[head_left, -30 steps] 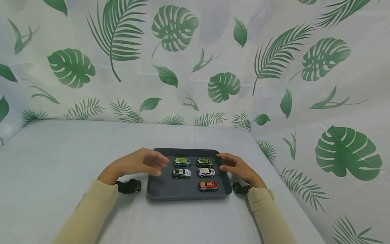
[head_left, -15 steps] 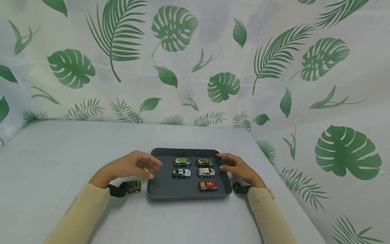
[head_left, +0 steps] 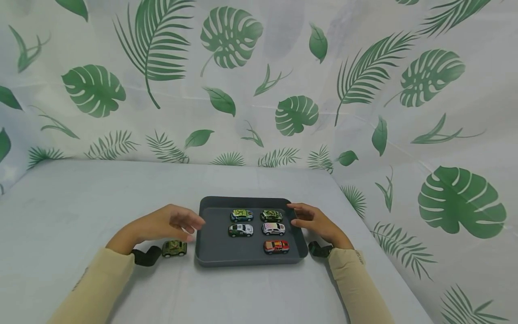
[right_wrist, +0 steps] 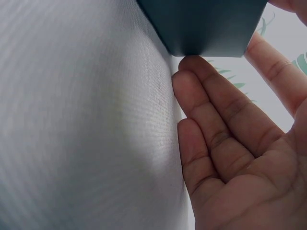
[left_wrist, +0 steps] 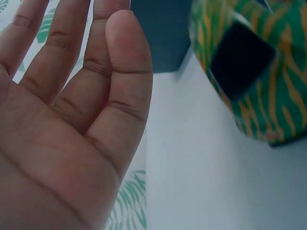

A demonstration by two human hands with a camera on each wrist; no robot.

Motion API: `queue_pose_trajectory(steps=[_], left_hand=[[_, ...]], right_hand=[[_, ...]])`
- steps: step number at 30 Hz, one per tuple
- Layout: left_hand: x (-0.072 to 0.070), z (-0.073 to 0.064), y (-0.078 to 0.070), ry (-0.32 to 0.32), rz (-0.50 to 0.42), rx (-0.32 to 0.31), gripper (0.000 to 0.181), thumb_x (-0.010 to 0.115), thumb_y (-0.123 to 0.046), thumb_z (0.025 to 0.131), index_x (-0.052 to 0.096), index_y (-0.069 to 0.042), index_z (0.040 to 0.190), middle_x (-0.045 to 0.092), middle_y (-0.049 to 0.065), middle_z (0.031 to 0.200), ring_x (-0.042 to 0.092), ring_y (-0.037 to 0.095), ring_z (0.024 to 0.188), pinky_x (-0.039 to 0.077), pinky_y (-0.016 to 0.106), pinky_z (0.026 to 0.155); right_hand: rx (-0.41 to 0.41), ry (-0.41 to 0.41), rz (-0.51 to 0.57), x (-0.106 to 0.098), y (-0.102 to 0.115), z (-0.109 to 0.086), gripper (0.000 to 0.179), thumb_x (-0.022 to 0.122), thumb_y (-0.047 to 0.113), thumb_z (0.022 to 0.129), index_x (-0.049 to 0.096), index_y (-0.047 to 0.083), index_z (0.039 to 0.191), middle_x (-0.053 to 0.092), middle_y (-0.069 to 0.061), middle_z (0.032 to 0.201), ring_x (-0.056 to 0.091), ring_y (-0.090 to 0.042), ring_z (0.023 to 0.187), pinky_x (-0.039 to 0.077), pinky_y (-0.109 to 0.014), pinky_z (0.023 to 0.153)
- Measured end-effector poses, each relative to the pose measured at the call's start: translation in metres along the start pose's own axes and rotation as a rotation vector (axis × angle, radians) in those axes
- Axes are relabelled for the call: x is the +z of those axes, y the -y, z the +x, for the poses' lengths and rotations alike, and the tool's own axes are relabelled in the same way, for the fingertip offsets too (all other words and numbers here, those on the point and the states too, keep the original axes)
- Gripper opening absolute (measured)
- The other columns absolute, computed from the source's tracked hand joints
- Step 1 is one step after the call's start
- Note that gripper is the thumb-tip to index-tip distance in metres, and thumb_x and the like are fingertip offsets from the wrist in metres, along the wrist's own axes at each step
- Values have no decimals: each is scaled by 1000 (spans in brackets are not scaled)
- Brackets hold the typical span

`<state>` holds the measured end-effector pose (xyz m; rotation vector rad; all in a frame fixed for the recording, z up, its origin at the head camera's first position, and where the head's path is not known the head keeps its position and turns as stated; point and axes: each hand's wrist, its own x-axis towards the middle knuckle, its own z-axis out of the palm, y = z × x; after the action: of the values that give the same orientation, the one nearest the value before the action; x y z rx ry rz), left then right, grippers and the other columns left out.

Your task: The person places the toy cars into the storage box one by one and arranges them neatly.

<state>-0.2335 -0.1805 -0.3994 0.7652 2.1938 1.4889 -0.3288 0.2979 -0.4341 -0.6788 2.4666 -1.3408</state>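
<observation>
Over the left edge of a dark grey tray, my left hand is held with relaxed, slightly spread fingers and an empty palm. Beneath and beside its wrist, on the table, stands a green camouflage toy car; close up in the left wrist view, the car shows green and orange stripes with a dark window. My right hand holds the tray's right side, thumb and index finger over the rim. In the right wrist view its other fingers lie low along the outer wall.
Inside the tray are several toy cars: a yellow-green car, a dark green car, a white and green car, a white and pink car and a red car. A leaf-patterned cloth hangs behind the white table.
My left hand has drawn back leftward from over the tray to its left edge, uncovering the camouflage car by its wrist. The right hand and the cars have stayed put.
</observation>
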Motion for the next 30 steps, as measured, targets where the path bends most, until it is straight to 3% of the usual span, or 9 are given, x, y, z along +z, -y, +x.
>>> queue_pose_trajectory(steps=[21, 30], left_hand=[[-13, -11, 13, 21, 5, -58, 57, 84, -12, 89, 66, 8, 139, 68, 21, 136, 67, 34, 121, 58, 36, 95], [-14, -12, 17, 48, -23, -138, 58, 86, -8, 83, 68, 8, 136, 70, 14, 133, 66, 29, 118, 58, 37, 91]], right_hand=[[-4, -1, -7, 0, 0, 0, 60, 72, 10, 103, 51, -4, 157, 58, -31, 149, 61, -46, 133, 49, -61, 112], [6, 1, 1, 0, 1, 0, 60, 72, 11, 103, 51, -4, 157, 59, -31, 148, 61, -46, 133, 48, -62, 113]])
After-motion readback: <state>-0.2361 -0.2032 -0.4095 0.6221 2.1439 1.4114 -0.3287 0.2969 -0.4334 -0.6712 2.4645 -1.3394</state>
